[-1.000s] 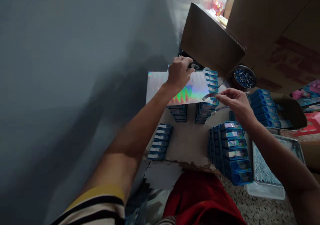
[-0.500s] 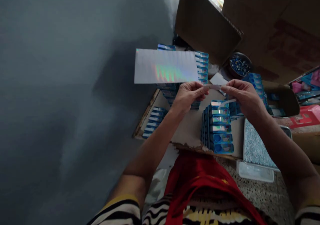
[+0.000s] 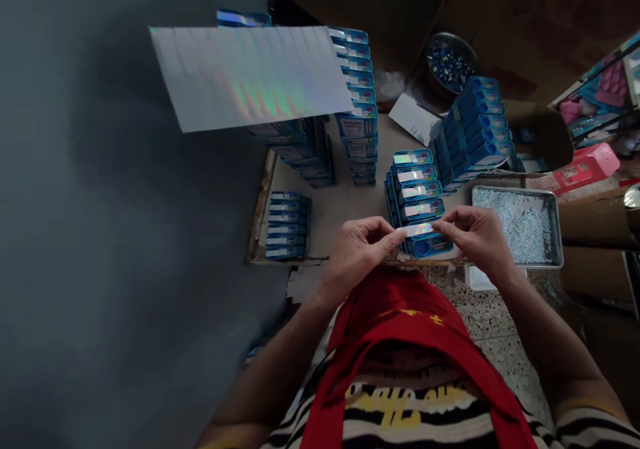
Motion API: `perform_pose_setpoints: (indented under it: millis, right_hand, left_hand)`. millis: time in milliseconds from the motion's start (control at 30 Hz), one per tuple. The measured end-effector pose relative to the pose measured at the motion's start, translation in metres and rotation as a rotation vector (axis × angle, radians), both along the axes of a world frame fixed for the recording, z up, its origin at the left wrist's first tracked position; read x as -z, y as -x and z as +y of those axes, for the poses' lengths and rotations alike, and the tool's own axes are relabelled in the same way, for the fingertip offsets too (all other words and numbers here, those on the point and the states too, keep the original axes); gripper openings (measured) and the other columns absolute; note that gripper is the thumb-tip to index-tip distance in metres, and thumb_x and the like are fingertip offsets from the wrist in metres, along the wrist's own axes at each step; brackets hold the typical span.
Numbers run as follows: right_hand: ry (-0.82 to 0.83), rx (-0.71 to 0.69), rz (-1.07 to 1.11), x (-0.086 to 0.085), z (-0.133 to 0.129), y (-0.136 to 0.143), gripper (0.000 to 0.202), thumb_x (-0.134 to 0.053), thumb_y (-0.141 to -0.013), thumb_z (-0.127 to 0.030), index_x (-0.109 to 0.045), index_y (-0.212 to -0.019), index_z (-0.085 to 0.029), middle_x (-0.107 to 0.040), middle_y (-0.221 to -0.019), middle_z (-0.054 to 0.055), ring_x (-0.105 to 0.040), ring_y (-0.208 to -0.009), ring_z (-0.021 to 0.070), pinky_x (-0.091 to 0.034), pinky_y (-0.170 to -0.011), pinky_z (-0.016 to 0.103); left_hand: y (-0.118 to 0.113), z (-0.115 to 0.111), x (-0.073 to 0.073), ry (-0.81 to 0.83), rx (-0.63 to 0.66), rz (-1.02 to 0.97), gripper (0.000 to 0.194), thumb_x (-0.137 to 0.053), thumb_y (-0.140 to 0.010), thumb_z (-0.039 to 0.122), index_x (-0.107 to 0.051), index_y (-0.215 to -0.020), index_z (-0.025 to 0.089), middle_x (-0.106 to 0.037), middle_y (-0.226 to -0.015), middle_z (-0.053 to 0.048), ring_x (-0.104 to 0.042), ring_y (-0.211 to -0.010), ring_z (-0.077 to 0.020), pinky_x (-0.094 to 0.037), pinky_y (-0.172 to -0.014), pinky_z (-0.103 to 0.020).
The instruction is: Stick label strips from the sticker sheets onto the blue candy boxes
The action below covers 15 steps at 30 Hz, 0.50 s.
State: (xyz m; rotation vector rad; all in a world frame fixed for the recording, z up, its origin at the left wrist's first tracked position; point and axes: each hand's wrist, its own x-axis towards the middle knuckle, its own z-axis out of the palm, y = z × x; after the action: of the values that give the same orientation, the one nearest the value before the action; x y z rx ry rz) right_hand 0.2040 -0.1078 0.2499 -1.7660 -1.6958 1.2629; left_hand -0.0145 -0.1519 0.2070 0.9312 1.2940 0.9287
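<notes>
Between my two hands a small shiny holographic strip [image 3: 417, 230] is stretched level over the front of a stack of blue boxes [image 3: 419, 191]. My left hand [image 3: 367, 244] pinches the strip's left end, and my right hand [image 3: 473, 232] pinches its right end. Several boxes behind it carry similar silvery strips on their ends. The nearest box [image 3: 433, 246] shows a bare round blue spot. A large holographic sheet [image 3: 255, 72] stands out at the upper left, over more stacked blue boxes [image 3: 359, 129].
A metal tray [image 3: 517, 226] of pale blue pellets lies right of my right hand. Beyond are more blue boxes [image 3: 473, 126], a white card [image 3: 414, 117], a metal bowl [image 3: 450, 62] and an open carton [image 3: 547, 136]. Small blue boxes [image 3: 287, 226] stand at the table's left edge.
Both hands have come down and closer to me with the strip, from above the boxes to the front box. The view has tilted down, and a loose curled strip near my right hand no longer shows.
</notes>
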Motion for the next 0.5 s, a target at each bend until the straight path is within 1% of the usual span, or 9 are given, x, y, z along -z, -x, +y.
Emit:
perform_pose_setpoints:
  millis: [67, 200, 333, 500]
  right_hand:
    - [-0.009, 0.018, -0.066, 0.012, -0.004, 0.000, 0.033, -0.082, -0.084, -0.050, -0.077, -0.074, -0.019, -0.055, -0.052, -0.003, -0.050, -0.043, 0.0099, -0.033, -0.041, 0.024]
    - [-0.040, 0.025, -0.064, 0.026, -0.005, 0.001, 0.027, -0.084, -0.082, -0.044, -0.076, -0.072, -0.020, -0.057, -0.053, -0.002, -0.057, -0.046, 0.0126, -0.035, -0.042, 0.025]
    - [-0.043, 0.027, -0.050, 0.031, -0.005, -0.001, 0.025, -0.084, -0.081, -0.044, -0.077, -0.072, -0.021, -0.060, -0.054, -0.002, -0.059, -0.048, 0.0134, -0.036, -0.041, 0.025]
    - [-0.011, 0.029, 0.042, 0.034, -0.006, -0.004, 0.031, -0.086, -0.081, -0.050, -0.078, -0.078, -0.021, -0.062, -0.056, -0.001, -0.060, -0.049, 0.0141, -0.037, -0.037, 0.024]
  left_hand:
    - [-0.002, -0.003, 0.009, 0.019, -0.006, 0.022, 0.044, -0.086, -0.076, 0.057, -0.070, -0.067, 0.017, -0.062, -0.057, 0.000, -0.050, -0.053, -0.0107, -0.038, -0.048, -0.021]
    - [-0.002, -0.005, 0.019, 0.020, 0.009, 0.036, 0.042, -0.084, -0.076, 0.056, -0.071, -0.066, 0.017, -0.064, -0.060, -0.002, -0.053, -0.055, -0.0118, -0.039, -0.049, -0.022]
    - [-0.002, -0.005, 0.022, 0.058, 0.024, -0.016, 0.038, -0.082, -0.078, 0.054, -0.072, -0.068, 0.018, -0.065, -0.060, -0.001, -0.052, -0.052, -0.0116, -0.039, -0.047, -0.022]
    - [-0.003, -0.005, 0.027, 0.078, 0.024, -0.063, 0.038, -0.083, -0.078, 0.053, -0.073, -0.068, 0.018, -0.064, -0.060, -0.001, -0.051, -0.053, -0.0111, -0.039, -0.048, -0.022]
